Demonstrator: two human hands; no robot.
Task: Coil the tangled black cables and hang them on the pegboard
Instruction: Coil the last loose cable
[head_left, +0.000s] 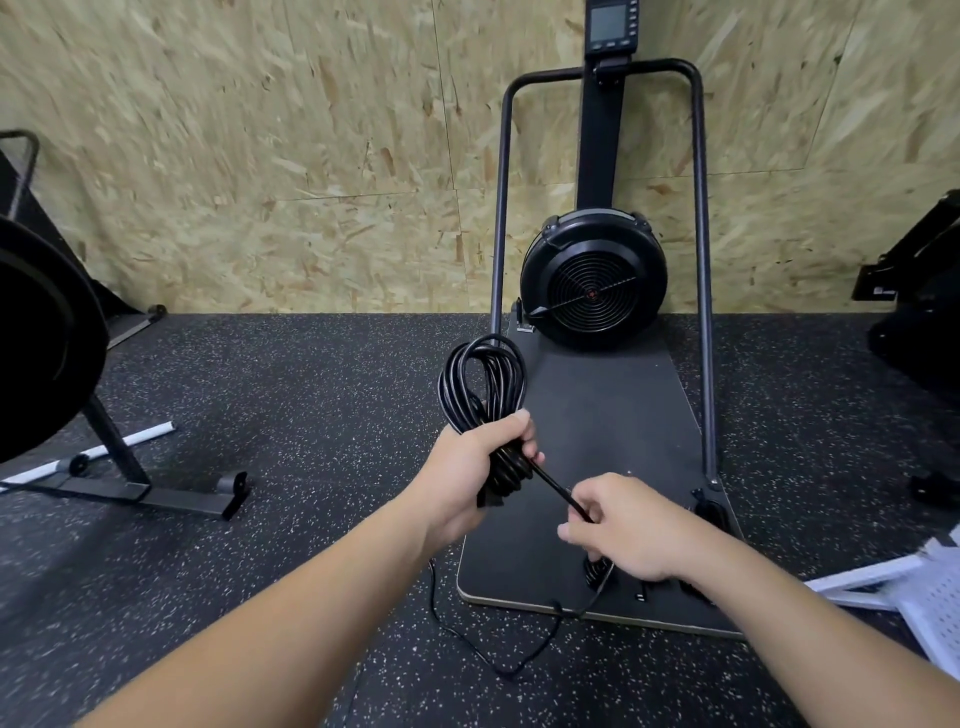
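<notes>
My left hand (470, 467) grips a coil of black cable (483, 384) around its middle, with the loops standing up above my fist. Several turns of the cable are wound around the coil's waist just below my fingers. The cable's free end (558, 491) runs taut down to the right into my right hand (631, 530), which pinches it. More black cable (498, 660) lies loose on the floor below my hands, and part of it is hidden under my right hand. A white pegboard (935, 608) lies flat at the right edge.
A black fan machine (595, 280) with a tall tube frame stands on a dark base board (597, 415) against an OSB wall. Another machine's wheel and stand (130, 467) are at the left, dark equipment (919, 312) at the right. The floor is speckled black rubber.
</notes>
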